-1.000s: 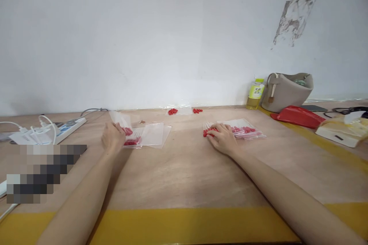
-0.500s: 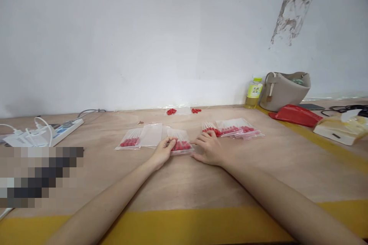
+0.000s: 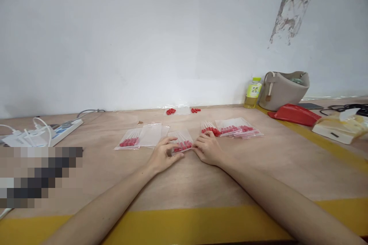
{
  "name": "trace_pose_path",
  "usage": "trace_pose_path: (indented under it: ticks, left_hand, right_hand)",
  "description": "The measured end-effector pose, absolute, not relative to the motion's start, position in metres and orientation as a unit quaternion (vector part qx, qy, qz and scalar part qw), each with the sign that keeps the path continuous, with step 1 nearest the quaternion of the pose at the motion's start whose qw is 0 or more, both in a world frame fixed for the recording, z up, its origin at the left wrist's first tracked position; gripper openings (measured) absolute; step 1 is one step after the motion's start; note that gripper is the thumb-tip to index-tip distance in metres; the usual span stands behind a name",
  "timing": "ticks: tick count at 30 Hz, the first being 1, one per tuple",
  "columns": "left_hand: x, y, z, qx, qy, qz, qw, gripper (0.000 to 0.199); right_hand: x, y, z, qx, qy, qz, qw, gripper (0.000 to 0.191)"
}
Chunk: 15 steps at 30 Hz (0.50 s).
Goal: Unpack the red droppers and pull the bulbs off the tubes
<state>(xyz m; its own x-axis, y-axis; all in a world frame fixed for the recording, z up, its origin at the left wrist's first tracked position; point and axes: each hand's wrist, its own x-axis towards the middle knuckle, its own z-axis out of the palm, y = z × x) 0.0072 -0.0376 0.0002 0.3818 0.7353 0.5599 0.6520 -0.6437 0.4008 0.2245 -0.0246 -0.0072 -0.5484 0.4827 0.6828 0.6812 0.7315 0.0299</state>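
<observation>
Zip bag (image 3: 181,142) of red-capped tubes sits on the wooden counter (image 3: 184,176) right in front of me, between my two hands. My left hand (image 3: 162,155) pinches its near left edge, thumb and fingers closed on the clear plastic. My right hand (image 3: 207,148) has its fingertips closed on the bag's right edge, so the bag is held at both sides and its near end is lifted slightly off the wood. The red caps lie in a row toward the near end of the bag.

Just to the left lies another filled bag (image 3: 130,139) with a flat, clear bag (image 3: 152,134) overlapping it. To the right, just beyond my right hand, is a pile of filled bags (image 3: 235,128). Farther back, near the wall, a few loose red caps (image 3: 184,110) lie on a scrap of plastic.

At the far right stand a yellow drink bottle (image 3: 253,92), a grey handbag (image 3: 284,90), a red pouch (image 3: 293,114) and a tissue pack (image 3: 336,128). At the left is a white power strip (image 3: 61,129) with cables plugged in.
</observation>
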Motion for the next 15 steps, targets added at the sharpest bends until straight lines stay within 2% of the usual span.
trace_pose_path:
  ticks: [5, 15]
  left_hand:
    - [0.014, -0.041, -0.001, 0.86, 0.377, 0.339, 0.051, 0.021]
    - [0.01, -0.028, -0.005, 0.783, 0.451, 0.367, 0.22, 0.017]
  right_hand:
    - [0.223, -0.025, -0.008, -0.327, -0.871, -0.154, 0.334, 0.012]
    - [0.22, -0.024, -0.007, -0.275, -0.885, -0.132, 0.353, 0.007]
